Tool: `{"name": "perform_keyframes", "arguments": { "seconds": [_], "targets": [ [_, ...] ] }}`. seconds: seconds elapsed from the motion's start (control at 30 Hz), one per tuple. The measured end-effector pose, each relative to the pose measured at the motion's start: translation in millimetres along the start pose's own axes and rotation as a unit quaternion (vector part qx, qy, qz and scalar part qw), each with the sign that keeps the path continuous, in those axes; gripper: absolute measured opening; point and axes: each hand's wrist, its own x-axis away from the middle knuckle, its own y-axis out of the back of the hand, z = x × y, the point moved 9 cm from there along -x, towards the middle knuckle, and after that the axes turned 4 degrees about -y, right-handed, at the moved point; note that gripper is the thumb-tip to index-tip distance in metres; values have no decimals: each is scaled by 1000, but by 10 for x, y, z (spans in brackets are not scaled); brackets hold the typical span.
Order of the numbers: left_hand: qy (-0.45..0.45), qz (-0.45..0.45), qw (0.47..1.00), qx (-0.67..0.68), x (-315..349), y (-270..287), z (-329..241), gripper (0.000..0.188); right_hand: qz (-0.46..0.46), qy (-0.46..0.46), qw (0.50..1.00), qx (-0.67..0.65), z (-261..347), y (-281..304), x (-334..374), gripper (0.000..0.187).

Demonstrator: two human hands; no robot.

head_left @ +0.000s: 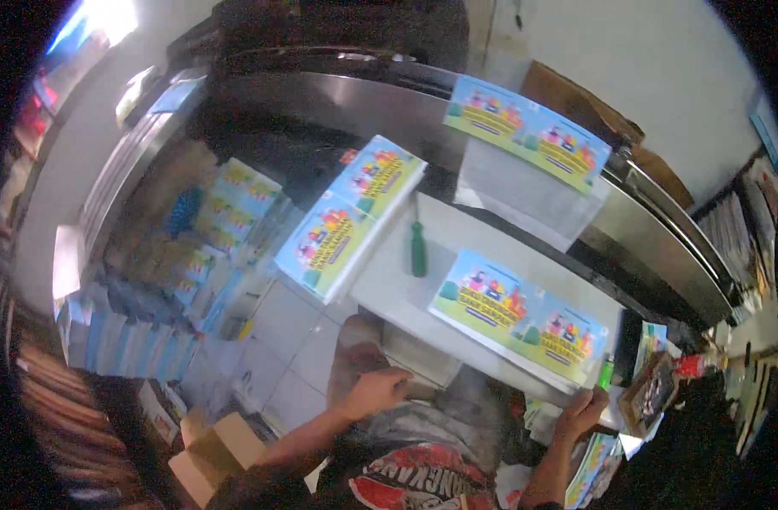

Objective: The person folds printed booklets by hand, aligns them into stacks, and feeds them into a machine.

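Observation:
My left hand (377, 393) is over my lap with its fingers curled in, and nothing shows in it. At the front right corner of the white tabletop (389, 285), my right hand (582, 411) has bent fingers by the near edge of a stack of printed sheets (520, 314). Whether it grips the sheets or something else is hidden. Just beyond that hand stands a bright green object (607, 372), too small to name. A screwdriver-like tool with a green handle (418, 251) lies left of the stack. Further left rests a thicker stack of the same sheets (350, 217).
One more printed sheet (529, 132) lies across the metal rail (338, 89) at the back, over white paper (525, 191). Bundled booklets (134, 340) are piled at the left. An open cardboard box (210, 459) is at lower left. A dark-framed tray (650, 395) sits at right.

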Motion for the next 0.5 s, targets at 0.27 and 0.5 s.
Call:
{"name": "perform_keyframes", "arguments": {
  "seconds": [0.27,0.5],
  "targets": [
    [29,40,999,-1,-49,-79,-60,37,-45,87,989,109,133,7,-9,41],
    [90,51,995,-2,-134,-140,-11,30,10,45,996,75,68,77,-48,43]
  ]
}}
